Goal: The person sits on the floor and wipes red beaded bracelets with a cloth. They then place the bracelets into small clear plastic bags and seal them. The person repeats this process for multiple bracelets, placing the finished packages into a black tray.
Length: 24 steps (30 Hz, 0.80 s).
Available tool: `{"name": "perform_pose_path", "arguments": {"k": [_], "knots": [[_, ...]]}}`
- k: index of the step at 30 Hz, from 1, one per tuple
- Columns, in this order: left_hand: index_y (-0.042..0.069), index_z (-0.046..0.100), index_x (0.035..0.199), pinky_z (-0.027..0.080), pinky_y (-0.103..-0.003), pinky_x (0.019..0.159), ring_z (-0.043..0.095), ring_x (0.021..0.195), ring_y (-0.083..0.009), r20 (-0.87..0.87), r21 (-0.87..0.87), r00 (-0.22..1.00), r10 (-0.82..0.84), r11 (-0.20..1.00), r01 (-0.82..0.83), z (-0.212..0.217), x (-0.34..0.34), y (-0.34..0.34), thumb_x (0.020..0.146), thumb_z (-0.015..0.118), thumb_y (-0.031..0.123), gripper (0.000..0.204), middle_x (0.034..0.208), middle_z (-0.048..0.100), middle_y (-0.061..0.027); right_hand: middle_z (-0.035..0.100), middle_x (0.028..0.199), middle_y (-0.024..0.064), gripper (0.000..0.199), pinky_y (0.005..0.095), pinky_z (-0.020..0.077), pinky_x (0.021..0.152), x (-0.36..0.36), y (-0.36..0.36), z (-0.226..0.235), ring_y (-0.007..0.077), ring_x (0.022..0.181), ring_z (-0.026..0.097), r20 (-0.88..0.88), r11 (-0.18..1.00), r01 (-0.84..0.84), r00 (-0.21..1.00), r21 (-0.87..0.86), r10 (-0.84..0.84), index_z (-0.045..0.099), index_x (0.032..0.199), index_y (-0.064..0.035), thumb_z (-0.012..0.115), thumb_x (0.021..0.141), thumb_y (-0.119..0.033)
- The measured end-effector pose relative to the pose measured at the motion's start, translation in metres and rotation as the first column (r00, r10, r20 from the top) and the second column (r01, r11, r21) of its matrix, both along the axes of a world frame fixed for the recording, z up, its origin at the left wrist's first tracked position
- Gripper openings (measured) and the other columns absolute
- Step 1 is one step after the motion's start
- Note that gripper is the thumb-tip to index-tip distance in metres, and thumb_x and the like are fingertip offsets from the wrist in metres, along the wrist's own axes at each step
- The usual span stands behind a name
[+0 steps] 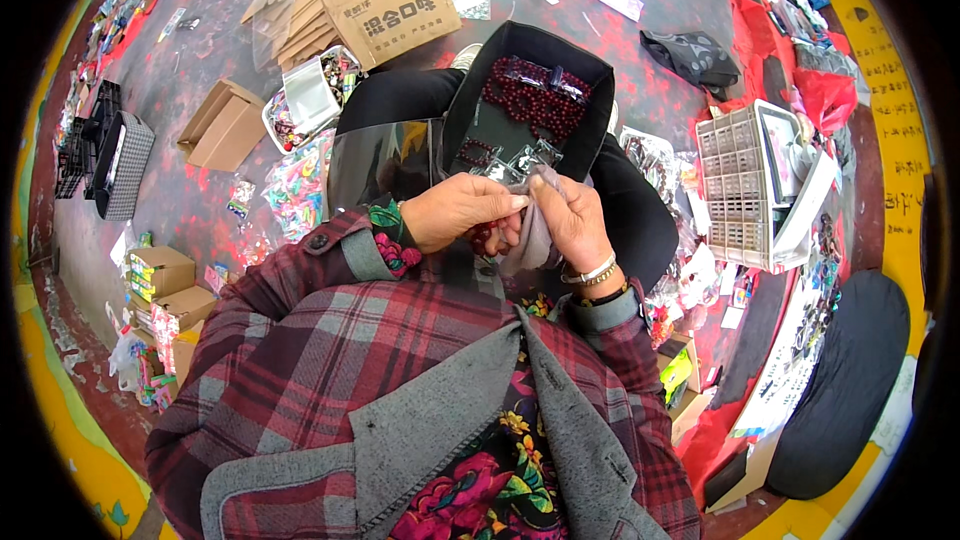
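My left hand [462,212] is closed, thumb and fingers pinched together, with dark red beads [482,238] showing below its fingers. In my right hand [578,224] a crumpled greyish cloth [535,232] is gripped, and it hangs down between the two hands. My hands meet just in front of a black open box [470,90] in my lap. Inside it lie strings of dark red beads [535,105], and near its close end there are a smaller bead string [478,152] and shiny clear plastic packets [530,160]. The left fingertips touch or nearly touch the cloth.
A large cardboard box [395,8] with flattened cardboard sits ahead. To the left are a small carton [222,125], a white tray [312,95] and colourful packets [300,185]. A beige plastic crate [735,185] stands at right, near a dark bag [692,58] and a long black cushion-like thing [850,380].
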State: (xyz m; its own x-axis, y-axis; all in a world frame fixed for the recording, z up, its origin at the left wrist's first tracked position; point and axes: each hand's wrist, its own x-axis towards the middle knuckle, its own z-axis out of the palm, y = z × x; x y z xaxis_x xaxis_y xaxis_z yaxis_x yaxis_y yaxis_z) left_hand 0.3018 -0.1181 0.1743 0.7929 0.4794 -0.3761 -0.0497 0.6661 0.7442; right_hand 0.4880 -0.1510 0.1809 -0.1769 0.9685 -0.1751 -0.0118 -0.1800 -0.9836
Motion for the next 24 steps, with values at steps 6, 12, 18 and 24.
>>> {"name": "perform_pose_path", "arguments": {"k": [6,12,18,24], "knots": [[0.0,0.059,0.087,0.047,-0.025,0.065,0.057,0.067,-0.014,0.193,-0.08,0.966,0.175,0.984,-0.162,-0.007,-0.003,0.001,0.093,0.045,0.026,0.03,0.081,0.063,-0.0099,0.059,0.087,0.0075,0.026,0.0284,0.0469,0.07,0.003,0.003,0.008,0.0128,0.075,0.054,-0.58,0.966,-0.116,0.814,-0.232,-0.042,0.052,0.103,0.0001,0.049,0.092,-0.023],[-0.001,0.059,0.091,0.048,-0.027,0.068,0.059,0.069,-0.0158,0.156,-0.067,0.981,0.113,0.992,-0.104,-0.001,-0.003,0.0,0.093,0.045,0.024,0.029,0.083,0.063,-0.011,0.059,0.086,0.0025,0.02,0.0267,0.0452,0.072,0.007,-0.002,-0.01,0.0103,0.077,0.053,-0.199,0.999,-0.04,0.979,0.016,0.043,0.055,0.104,-0.0002,0.052,0.09,-0.014],[0.0,0.06,0.091,0.045,-0.023,0.057,0.058,0.063,-0.0125,0.034,0.008,0.999,-0.02,1.0,0.02,-0.002,-0.001,0.002,0.092,0.047,0.025,0.028,0.08,0.064,-0.0113,0.059,0.08,0.0036,0.02,0.0244,0.045,0.065,0.007,0.001,-0.009,0.0087,0.071,0.053,-0.026,0.999,-0.038,0.999,0.008,0.038,0.058,0.095,-0.0008,0.048,0.093,-0.018],[-0.001,0.059,0.092,0.045,-0.022,0.057,0.058,0.066,-0.0131,0.205,-0.12,0.968,0.144,0.985,-0.121,-0.006,-0.004,0.002,0.092,0.046,0.023,0.028,0.08,0.063,-0.0106,0.059,0.09,0.0054,0.024,0.0257,0.0459,0.073,0.008,0.003,0.002,0.0111,0.079,0.054,-0.532,0.954,-0.133,0.846,-0.27,-0.033,0.053,0.105,-0.0001,0.047,0.093,-0.02]]}}
